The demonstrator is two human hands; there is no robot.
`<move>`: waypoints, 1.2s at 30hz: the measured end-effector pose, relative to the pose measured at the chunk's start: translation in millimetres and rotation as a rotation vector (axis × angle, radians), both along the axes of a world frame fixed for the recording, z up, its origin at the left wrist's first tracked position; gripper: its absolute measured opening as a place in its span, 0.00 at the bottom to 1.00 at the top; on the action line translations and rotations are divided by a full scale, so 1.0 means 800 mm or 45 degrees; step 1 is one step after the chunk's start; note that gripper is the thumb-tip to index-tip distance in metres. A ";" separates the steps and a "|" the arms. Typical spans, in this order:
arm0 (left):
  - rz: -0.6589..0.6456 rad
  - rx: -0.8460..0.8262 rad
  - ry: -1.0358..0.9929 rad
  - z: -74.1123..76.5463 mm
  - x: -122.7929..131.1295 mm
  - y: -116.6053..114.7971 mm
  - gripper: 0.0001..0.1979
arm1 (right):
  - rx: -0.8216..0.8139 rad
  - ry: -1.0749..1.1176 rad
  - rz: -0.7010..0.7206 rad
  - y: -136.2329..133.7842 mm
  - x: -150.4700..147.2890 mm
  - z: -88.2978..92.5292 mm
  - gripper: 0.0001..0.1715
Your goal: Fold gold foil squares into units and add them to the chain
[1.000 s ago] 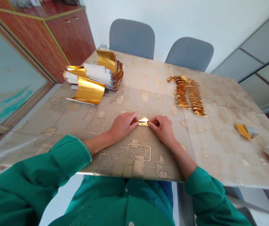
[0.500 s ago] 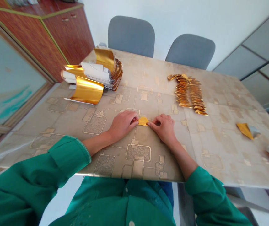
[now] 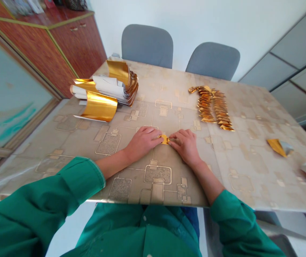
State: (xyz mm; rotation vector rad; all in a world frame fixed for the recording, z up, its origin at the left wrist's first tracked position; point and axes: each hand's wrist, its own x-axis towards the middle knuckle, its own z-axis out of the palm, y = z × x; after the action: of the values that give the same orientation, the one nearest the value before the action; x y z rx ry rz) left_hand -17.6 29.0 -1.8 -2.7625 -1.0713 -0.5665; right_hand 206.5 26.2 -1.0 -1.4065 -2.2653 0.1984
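Pinching a small folded gold foil piece on the patterned tabletop, the left hand gripped it from 9 o'clock and the right hand from 3 o'clock, its long axis apparently running between them.

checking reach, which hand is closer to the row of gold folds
Right. The right hand is nearer, with the row of gold folds ahead of it and slightly to its right. The left hand is farther, beyond the small gold piece between the hands.
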 end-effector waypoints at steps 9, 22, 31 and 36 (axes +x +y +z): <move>-0.135 -0.023 0.077 -0.006 0.000 0.004 0.12 | 0.079 -0.248 0.084 -0.008 -0.012 0.004 0.12; -0.224 -0.008 0.112 -0.008 -0.016 -0.015 0.16 | 0.099 -0.308 -0.112 -0.016 -0.033 -0.003 0.12; -0.164 -0.113 0.078 -0.012 -0.037 -0.013 0.18 | 0.104 -0.289 -0.024 -0.021 -0.020 0.002 0.13; -0.174 -0.113 0.099 -0.008 -0.032 -0.014 0.17 | 0.273 -0.353 0.035 -0.037 -0.021 0.008 0.13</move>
State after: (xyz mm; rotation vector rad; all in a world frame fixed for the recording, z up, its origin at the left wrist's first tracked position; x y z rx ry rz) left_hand -42.9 17.4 -8.1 -2.9247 -0.9187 -0.4332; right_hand 189.9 -3.5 5.1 -1.3590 -2.4411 -0.2392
